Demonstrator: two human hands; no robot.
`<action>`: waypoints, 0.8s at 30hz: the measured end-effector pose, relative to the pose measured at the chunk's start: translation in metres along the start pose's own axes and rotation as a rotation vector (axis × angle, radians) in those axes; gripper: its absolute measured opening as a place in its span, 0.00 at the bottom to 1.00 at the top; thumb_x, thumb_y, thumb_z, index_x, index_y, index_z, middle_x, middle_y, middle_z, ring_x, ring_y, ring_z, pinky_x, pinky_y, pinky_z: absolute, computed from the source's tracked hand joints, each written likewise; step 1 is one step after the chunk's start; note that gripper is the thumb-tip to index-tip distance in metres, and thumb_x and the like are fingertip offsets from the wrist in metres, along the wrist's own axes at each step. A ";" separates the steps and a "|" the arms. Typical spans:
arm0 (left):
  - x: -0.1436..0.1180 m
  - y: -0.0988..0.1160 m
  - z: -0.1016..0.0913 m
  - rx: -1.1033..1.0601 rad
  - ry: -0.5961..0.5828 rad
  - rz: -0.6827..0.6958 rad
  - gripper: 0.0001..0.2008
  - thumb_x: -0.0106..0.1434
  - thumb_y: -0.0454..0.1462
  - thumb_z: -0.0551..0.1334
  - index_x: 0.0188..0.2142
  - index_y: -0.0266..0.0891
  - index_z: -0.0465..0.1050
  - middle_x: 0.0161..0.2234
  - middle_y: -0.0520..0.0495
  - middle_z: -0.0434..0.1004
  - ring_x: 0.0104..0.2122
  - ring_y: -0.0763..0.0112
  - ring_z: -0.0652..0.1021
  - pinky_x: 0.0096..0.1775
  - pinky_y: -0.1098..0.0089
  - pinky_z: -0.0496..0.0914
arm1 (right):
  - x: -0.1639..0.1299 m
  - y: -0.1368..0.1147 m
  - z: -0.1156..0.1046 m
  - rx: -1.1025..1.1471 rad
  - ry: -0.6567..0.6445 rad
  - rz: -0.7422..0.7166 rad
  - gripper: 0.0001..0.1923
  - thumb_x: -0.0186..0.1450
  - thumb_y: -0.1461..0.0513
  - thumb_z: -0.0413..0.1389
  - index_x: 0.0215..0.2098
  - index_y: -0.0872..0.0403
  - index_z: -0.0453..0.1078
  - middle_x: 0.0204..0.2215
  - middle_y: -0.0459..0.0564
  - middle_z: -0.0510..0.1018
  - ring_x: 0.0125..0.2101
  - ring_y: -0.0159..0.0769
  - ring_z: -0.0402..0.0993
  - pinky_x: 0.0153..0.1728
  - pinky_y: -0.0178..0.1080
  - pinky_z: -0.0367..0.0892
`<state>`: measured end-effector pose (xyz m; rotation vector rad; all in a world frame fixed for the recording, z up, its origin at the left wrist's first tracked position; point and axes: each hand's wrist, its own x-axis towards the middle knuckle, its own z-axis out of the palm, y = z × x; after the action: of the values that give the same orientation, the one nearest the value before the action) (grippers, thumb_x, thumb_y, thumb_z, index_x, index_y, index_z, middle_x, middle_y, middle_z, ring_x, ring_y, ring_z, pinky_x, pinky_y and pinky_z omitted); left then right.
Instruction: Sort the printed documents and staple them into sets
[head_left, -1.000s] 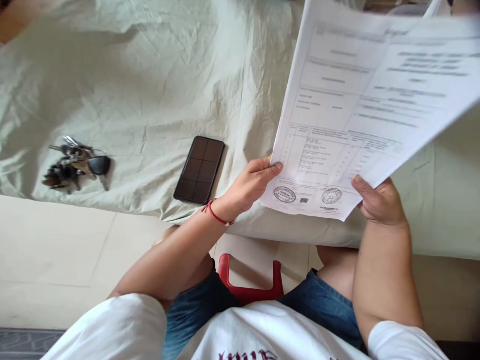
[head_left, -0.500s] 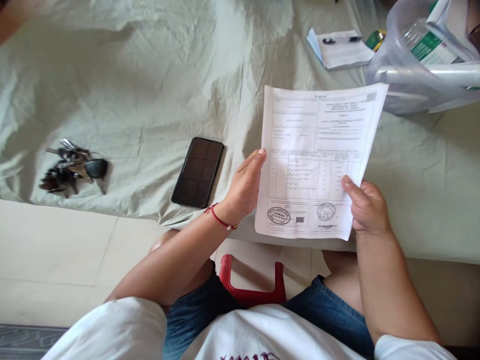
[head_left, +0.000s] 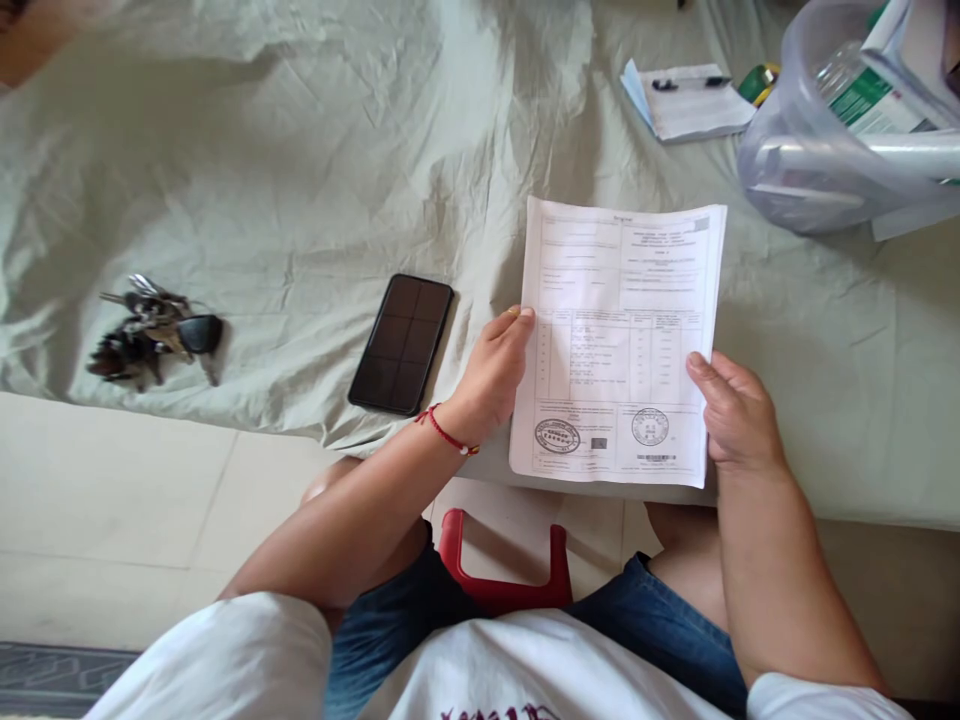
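Two hands hold one printed sheet (head_left: 619, 340) above the near edge of a bed covered in a wrinkled pale green cloth (head_left: 300, 180). The left hand (head_left: 491, 375) grips the sheet's left edge, thumb on the printed face and fingers curled behind it; a red thread band (head_left: 444, 432) circles that wrist. The right hand (head_left: 735, 415) pinches the right edge low down, thumb lying across the front of the paper and the other fingers tucked behind. The sheet faces the camera nearly flat and upright, with ruled boxes of text, a table in its middle and two round stamps near the bottom; the print is too small to read.

Just left of the left hand, a dark phone (head_left: 401, 343) lies screen up on the cloth, apart from the paper. Well to the left rests a bunch of keys (head_left: 150, 330) with a black fob. At the far right a clear plastic bag (head_left: 840, 150) holds papers and a green and white box. Near it, further back, lies a small notepad (head_left: 686, 100) with a pen (head_left: 690, 83) on top.

Below the hands are the person's blue denim shorts (head_left: 660, 630), white shirt and the red rim of a stool (head_left: 499, 570) on the pale tiled floor (head_left: 112, 500).
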<state>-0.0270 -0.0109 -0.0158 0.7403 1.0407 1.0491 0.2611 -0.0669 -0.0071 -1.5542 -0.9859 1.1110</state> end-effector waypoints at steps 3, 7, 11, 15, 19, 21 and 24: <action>-0.005 0.005 0.003 -0.023 -0.012 -0.068 0.18 0.77 0.52 0.73 0.37 0.45 0.78 0.41 0.44 0.86 0.45 0.55 0.86 0.49 0.58 0.82 | 0.004 -0.003 -0.009 -0.017 0.024 0.084 0.25 0.64 0.38 0.79 0.49 0.42 0.90 0.46 0.48 0.95 0.52 0.57 0.95 0.65 0.63 0.88; -0.021 0.010 0.015 -0.029 -0.128 -0.212 0.17 0.80 0.50 0.70 0.40 0.41 0.81 0.37 0.43 0.86 0.36 0.60 0.85 0.40 0.62 0.79 | 0.015 -0.004 -0.022 0.035 0.121 0.066 0.25 0.61 0.39 0.80 0.46 0.45 0.90 0.47 0.49 0.96 0.48 0.54 0.95 0.60 0.58 0.90; -0.031 0.008 0.023 -0.036 -0.192 -0.307 0.17 0.82 0.48 0.68 0.42 0.37 0.83 0.39 0.39 0.87 0.36 0.60 0.85 0.44 0.62 0.81 | 0.021 -0.005 -0.032 0.069 0.149 0.082 0.26 0.58 0.42 0.83 0.46 0.46 0.90 0.46 0.52 0.95 0.50 0.57 0.95 0.59 0.61 0.90; -0.026 0.010 0.024 -0.062 -0.088 -0.270 0.15 0.80 0.44 0.69 0.37 0.39 0.81 0.35 0.45 0.81 0.32 0.67 0.78 0.39 0.68 0.75 | 0.016 -0.011 -0.034 0.043 0.109 0.153 0.30 0.54 0.40 0.85 0.45 0.46 0.90 0.46 0.53 0.95 0.48 0.59 0.95 0.58 0.63 0.91; -0.017 0.015 0.026 -0.089 0.028 -0.214 0.12 0.79 0.40 0.68 0.37 0.38 0.80 0.34 0.49 0.76 0.33 0.70 0.74 0.36 0.72 0.68 | 0.005 -0.017 -0.030 0.006 0.002 0.243 0.29 0.55 0.38 0.84 0.45 0.44 0.90 0.44 0.52 0.95 0.45 0.58 0.96 0.53 0.60 0.93; -0.014 0.014 0.030 -0.116 0.051 -0.182 0.12 0.80 0.40 0.68 0.38 0.38 0.81 0.34 0.48 0.77 0.34 0.70 0.75 0.36 0.72 0.69 | 0.001 -0.018 -0.029 -0.005 -0.022 0.278 0.27 0.57 0.38 0.83 0.45 0.43 0.90 0.44 0.52 0.95 0.44 0.57 0.95 0.50 0.58 0.93; -0.012 0.010 0.035 -0.143 0.082 -0.159 0.13 0.80 0.41 0.68 0.37 0.38 0.81 0.33 0.49 0.78 0.33 0.71 0.75 0.36 0.73 0.69 | -0.003 -0.020 -0.031 -0.026 0.007 0.317 0.27 0.60 0.39 0.82 0.44 0.47 0.91 0.43 0.54 0.95 0.42 0.54 0.95 0.47 0.53 0.93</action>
<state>0.0008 -0.0190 0.0088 0.4944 1.0647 1.0116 0.2884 -0.0726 0.0174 -1.7763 -0.7676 1.3117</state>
